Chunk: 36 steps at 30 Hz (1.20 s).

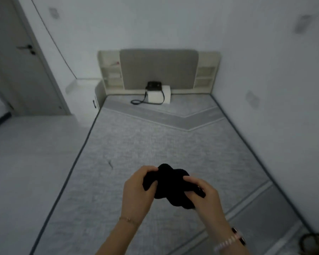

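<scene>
Both hands are closed round a bunched black cloth (168, 183), held in the air above the near part of the grey mattress (136, 144). The left hand (136, 192) curls its fingers over the cloth's left end with the thumb tucked under it. The right hand (204, 192) pinches the right side, fingers bent across the top. The cloth sits between the two hands, bulging up past the fingertips. Well beyond the grip, at the headboard (158, 69), a small black bag (154, 85) rests on a white box (159, 96), its strap trailing onto the mattress. No writing can be read anywhere; the picture is too soft.
</scene>
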Tool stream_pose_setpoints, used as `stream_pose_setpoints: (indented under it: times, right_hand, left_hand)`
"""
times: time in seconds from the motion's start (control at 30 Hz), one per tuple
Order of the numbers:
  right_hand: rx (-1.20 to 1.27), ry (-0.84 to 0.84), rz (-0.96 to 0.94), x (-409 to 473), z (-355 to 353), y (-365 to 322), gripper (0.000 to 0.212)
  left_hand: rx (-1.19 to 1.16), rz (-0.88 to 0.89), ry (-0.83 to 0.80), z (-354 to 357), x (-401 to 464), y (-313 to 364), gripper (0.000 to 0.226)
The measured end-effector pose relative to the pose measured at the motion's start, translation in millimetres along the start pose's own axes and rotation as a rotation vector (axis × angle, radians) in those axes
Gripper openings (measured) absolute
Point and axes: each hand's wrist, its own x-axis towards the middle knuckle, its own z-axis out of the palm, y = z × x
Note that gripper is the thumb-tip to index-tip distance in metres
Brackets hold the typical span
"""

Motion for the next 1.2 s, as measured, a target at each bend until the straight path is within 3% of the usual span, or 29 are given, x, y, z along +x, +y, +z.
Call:
stream_pose_setpoints:
  times: [0.13, 0.3, 0.43, 0.53, 0.63, 0.73, 0.83, 0.93, 1.0, 1.1, 1.2]
  right_hand:
    - [0.102, 0.017, -0.038, -32, 9, -64, 0.035]
    - [0.225, -0.003, -0.071, -50, 12, -115, 0.028]
    - [0.361, -0.027, -0.066, -55, 12, -146, 0.051]
    - [0.402, -0.045, -0.12, -60, 12, -157, 0.061]
    - [0.453, -0.034, -0.126, -64, 7, -153, 0.054]
    - [0.541, -0.034, -0.089, -68, -2, -145, 0.056]
    - [0.619, -0.054, -0.079, -77, -8, -147, 0.047]
    - [0.614, -0.1, -0.088, -83, -12, -150, 0.038]
    - [0.567, -0.127, -0.1, -86, -13, -151, 0.04]
    - [0.434, -0.1, -0.159, -89, -15, -152, 0.036]
    - [0.104, -0.008, -0.373, -92, -26, -152, 0.023]
  left_hand:
    - [0.072, 0.187, -0.004, -15, -16, 65, 0.031]
    - [0.023, 0.227, -0.006, -29, -21, 109, 0.055]
    - [0.028, 0.238, -0.035, -40, -17, 136, 0.066]
    - [0.041, 0.3, -0.098, -44, -16, 144, 0.074]
    - [0.066, 0.308, -0.195, -49, -25, 144, 0.085]
    - [-0.027, 0.329, -0.215, -57, -35, 145, 0.077]
    - [-0.184, 0.218, -0.136, -64, -32, 149, 0.053]
    - [-0.478, 0.017, -0.268, -70, -25, 157, 0.04]
    - [-0.624, -0.1, -0.334, -70, -24, 160, 0.041]
    - [-0.63, -0.143, -0.3, -64, -23, 157, 0.048]
    - [-0.638, -0.172, -0.236, -63, -20, 153, 0.05]
